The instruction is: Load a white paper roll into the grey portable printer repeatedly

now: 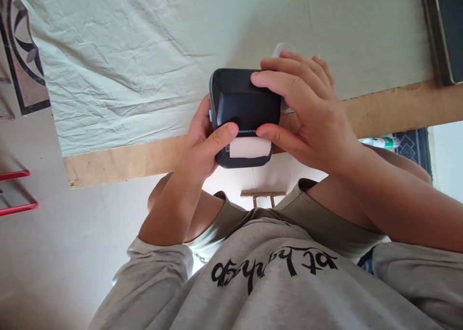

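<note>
Black printer (249, 110) sat in hands above wooden front edge of cloth-covered table (126, 55). Left hand (204, 146) clamped round its side; right hand (313, 103) touched face with thumb and forefinger, squeeze couldn't tell. Risks judged: slack left grip could drop it floorward (47, 253); straying thumb could crease white paper (249, 148).

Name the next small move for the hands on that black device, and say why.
Probably lower the right hand slightly and pinch the white paper, with the left hand steadying the black device: the left grips its side, the paper shows at its lower front, and the right thumb sits close above it.
</note>
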The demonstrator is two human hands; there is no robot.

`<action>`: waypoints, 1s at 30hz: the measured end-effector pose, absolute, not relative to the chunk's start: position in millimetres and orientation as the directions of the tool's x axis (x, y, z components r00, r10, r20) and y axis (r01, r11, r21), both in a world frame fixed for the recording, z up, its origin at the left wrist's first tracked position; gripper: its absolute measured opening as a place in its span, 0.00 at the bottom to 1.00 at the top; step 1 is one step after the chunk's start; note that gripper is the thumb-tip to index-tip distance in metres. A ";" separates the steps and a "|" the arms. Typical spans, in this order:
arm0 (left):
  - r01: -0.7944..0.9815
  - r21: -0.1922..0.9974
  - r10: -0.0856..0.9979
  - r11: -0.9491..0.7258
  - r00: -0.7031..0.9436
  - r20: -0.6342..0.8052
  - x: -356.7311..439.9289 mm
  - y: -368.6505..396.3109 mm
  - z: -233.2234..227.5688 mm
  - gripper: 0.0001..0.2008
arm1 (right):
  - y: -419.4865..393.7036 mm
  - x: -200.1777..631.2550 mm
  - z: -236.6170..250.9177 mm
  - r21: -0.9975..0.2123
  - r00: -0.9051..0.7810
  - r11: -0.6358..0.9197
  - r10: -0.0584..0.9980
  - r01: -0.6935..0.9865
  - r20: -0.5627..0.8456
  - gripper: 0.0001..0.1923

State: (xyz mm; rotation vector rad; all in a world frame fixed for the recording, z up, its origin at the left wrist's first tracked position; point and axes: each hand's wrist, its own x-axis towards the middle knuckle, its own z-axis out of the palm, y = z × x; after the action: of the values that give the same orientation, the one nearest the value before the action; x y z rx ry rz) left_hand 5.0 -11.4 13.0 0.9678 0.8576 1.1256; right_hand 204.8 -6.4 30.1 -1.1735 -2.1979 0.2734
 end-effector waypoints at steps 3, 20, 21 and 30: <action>-0.321 0.936 0.969 0.148 0.235 -0.073 4.8 -12.0 15.4 0.15 | -7.7 204.4 27.3 -0.430 -0.384 0.571 0.808 0.700 0.448 0.27; -0.369 0.921 0.971 0.125 0.235 -0.038 5.2 -13.4 13.9 0.15 | 1.0 209.0 16.1 -0.509 -0.291 0.709 0.682 0.487 0.671 0.26; -0.395 0.909 0.971 0.131 0.237 -0.037 6.0 -12.4 14.0 0.17 | 0.9 209.3 16.0 -0.517 -0.292 0.708 0.686 0.481 0.667 0.26; -0.445 0.886 0.985 0.130 0.157 -0.065 4.7 -6.8 10.8 0.19 | -0.3 210.2 17.4 -0.536 -0.296 0.677 0.718 0.504 0.630 0.26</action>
State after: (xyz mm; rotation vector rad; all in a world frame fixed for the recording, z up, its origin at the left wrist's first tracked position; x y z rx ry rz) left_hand 4.7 -6.8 10.8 0.8529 0.8109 1.2244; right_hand 210.2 -0.3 17.4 -0.9477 -1.9665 0.2926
